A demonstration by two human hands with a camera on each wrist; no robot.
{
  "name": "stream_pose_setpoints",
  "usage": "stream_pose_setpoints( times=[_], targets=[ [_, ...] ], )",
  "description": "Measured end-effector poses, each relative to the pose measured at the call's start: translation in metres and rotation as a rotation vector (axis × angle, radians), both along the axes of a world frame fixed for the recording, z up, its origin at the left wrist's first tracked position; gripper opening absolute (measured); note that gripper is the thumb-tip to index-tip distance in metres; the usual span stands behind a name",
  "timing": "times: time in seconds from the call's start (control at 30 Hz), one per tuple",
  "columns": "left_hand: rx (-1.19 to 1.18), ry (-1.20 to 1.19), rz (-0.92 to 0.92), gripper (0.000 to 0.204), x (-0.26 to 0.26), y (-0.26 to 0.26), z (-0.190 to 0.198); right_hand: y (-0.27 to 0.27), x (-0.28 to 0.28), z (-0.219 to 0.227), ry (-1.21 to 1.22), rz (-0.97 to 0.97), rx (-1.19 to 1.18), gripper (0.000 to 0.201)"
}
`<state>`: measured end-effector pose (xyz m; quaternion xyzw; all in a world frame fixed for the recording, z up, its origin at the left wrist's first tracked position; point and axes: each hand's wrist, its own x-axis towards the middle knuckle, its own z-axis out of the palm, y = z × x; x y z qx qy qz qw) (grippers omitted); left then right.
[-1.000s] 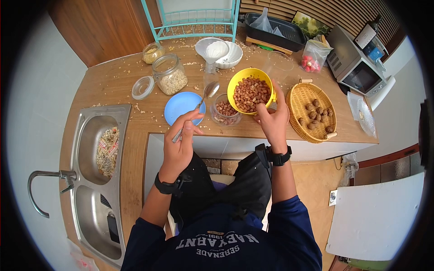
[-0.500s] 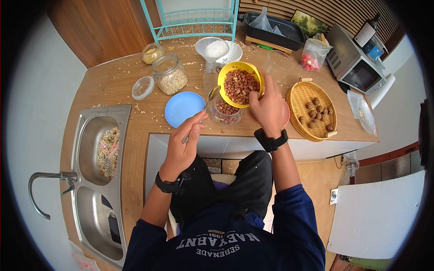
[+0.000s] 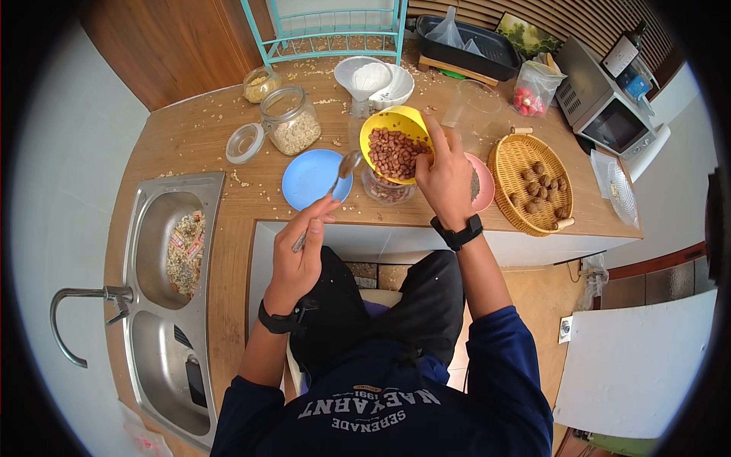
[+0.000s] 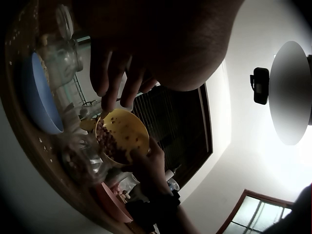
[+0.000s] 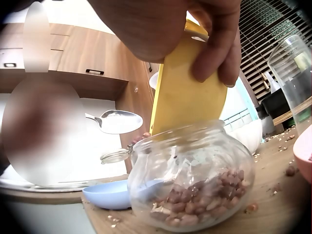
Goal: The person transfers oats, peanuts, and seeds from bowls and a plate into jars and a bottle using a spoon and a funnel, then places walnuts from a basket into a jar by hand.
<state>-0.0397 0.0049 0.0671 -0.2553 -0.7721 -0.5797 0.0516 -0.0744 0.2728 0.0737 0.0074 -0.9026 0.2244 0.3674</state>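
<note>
My right hand [image 3: 445,183] grips the rim of a yellow bowl [image 3: 397,119] full of reddish peanuts [image 3: 396,152]. The bowl tilts over a round glass jar [image 5: 195,161], its lower edge right at the jar's mouth in the right wrist view. Peanuts lie in the bottom of the jar. My left hand [image 3: 297,259] holds a metal spoon [image 3: 349,164] by its handle, with the spoon's head raised beside the bowl. Under the spoon sits a blue bowl [image 3: 301,183]. A pink bowl [image 3: 483,183] is partly hidden behind my right hand.
Left of the jar stand an oat jar [image 3: 297,133], its open lid [image 3: 245,143] and a smaller jar [image 3: 261,85]. A wicker basket [image 3: 506,209] with walnuts is at the right. A funnel [image 3: 358,72], white bowl [image 3: 396,90] and clear cup [image 3: 472,107] stand behind.
My right hand has moved the yellow bowl left and tipped it over the glass jar. The spoon in my left hand has shifted slightly, staying close to the bowl.
</note>
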Motion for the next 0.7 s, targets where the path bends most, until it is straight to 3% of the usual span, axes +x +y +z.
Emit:
stream_pose_setpoints(
  times=[0.3,0.7],
  targets=[
    [0.072,-0.065,0.028,0.045,0.008,0.005,-0.009,0.0,-0.002,0.004,-0.047,-0.047,-0.057,0.07],
    [0.117,-0.097,0.063,0.041,0.016,-0.002,-0.014,0.008,-0.007,0.004,0.093,-0.024,0.016,0.072]
  ],
)
